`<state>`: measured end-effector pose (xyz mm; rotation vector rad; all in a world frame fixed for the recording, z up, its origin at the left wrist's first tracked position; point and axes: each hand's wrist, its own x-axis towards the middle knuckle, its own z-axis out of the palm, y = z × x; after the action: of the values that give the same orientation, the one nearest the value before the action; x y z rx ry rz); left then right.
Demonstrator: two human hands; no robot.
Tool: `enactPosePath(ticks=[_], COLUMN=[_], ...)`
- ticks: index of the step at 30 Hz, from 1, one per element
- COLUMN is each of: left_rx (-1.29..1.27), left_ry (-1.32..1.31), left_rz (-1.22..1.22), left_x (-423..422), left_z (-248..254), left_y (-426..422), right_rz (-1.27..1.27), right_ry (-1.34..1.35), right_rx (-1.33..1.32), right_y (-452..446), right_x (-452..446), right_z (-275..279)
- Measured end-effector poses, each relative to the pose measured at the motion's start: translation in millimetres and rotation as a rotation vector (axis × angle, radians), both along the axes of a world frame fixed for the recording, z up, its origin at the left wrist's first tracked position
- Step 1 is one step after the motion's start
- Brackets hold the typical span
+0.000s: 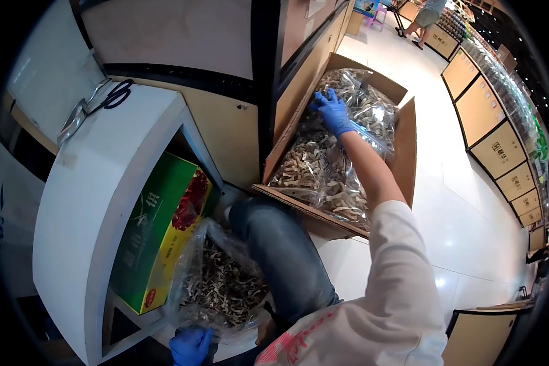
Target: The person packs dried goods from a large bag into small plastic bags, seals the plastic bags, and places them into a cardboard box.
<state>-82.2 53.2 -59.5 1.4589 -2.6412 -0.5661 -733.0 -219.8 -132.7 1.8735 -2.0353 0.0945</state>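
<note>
A cardboard box (pixel 413 165) holds several clear plastic bags (pixel 308 168) of pale brown dried strips, perhaps dried mushrooms. My right hand (pixel 334 113), in a blue glove, lies over the bags toward the box's far end, its fingers apart and touching the plastic. Beside my knee an open clear plastic bag (pixel 192 259) stands on the floor, full of darker dried strips (pixel 222 283). At its near edge is my left hand (pixel 191 346), also gloved in blue, with its fingers curled closed; what is inside them is hidden.
A white curved counter (pixel 73 201) stands at left with scissors (pixel 113 97) on top. A green and yellow carton (pixel 158 229) sits in its lower opening. Wooden cabinets (pixel 497 143) line the right, and a person (pixel 427 18) is far off in the aisle.
</note>
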Motion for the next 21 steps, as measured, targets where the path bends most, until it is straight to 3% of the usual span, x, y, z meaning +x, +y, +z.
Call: enactPosePath(ticks=[4, 7, 8, 9, 12, 14, 16, 18, 21], left_rx=[0.134, 0.137, 0.075, 0.015, -0.033, -0.012, -0.005, 0.139, -0.062], left_ry=[-0.024, 0.023, -0.037, 0.086, 0.124, 0.099, 0.112, -0.053, -0.005], left_rz=[0.109, 0.274, 0.222, 0.258, 0.191, 0.164, 0.207, 0.258, 0.288], left_x=[17.0, 35.5, 47.7, 49.1, 29.8, 32.0, 40.5, 53.3, 60.0], left_z=[9.0, -24.0, -35.5, -44.8, -16.3, -17.2, -30.3, -54.0, -67.5], left_y=[14.2, 24.1, 27.9, 29.8, 10.6, 2.8, -2.8, -4.2, -13.0], right_rz=[-0.039, 0.008, 0.010, 0.018, 0.302, 0.531, 0.673, 0.767, 0.901], right_ry=[-0.013, 0.054, 0.076, 0.097, -0.139, -0.264, -0.331, -0.348, -0.446], right_rx=[0.052, 0.128, 0.187, 0.249, -0.076, -0.123, -0.084, -0.013, 0.064], right_y=[-2.3, 29.5, 41.4, 54.5, 99.5, 117.1, 130.3, 138.9, 126.6], right_x=[-2.2, 17.6, 22.8, 30.5, 78.1, 131.1, 189.8, 251.6, 319.6], right_z=[4.4, 40.4, 50.0, 60.0, 99.7, 128.2, 145.9, 157.6, 145.9])
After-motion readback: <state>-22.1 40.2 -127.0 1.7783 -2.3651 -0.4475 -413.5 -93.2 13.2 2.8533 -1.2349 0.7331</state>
